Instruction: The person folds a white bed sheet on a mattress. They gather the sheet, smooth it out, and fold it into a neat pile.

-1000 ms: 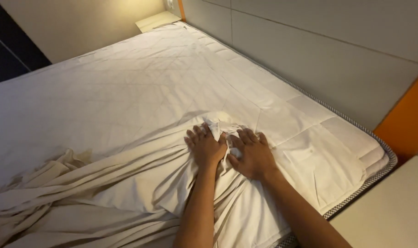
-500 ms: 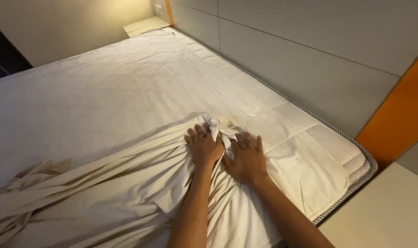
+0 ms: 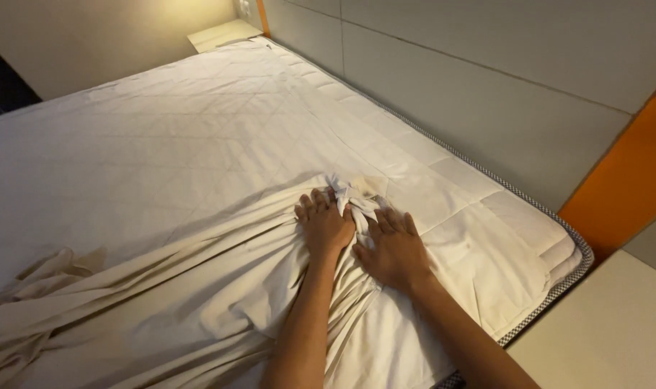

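Cream sheet (image 3: 198,302) bunched into long creases across the near half of the bed (image 3: 162,130), gathered to a crumpled peak near the padded wall (image 3: 486,94). Left hand (image 3: 326,227) palm-down, fingers curled into the bunch, gripping fabric. Right hand (image 3: 394,252) just beside, flat, fingers spread, pressing cloth down.

Grey padded wall panels (image 3: 501,94), orange panel (image 3: 623,180), two bedside tables (image 3: 223,32).

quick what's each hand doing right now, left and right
Left hand: closed on the bunched bed sheet.
Right hand: open, flat on the sheet.
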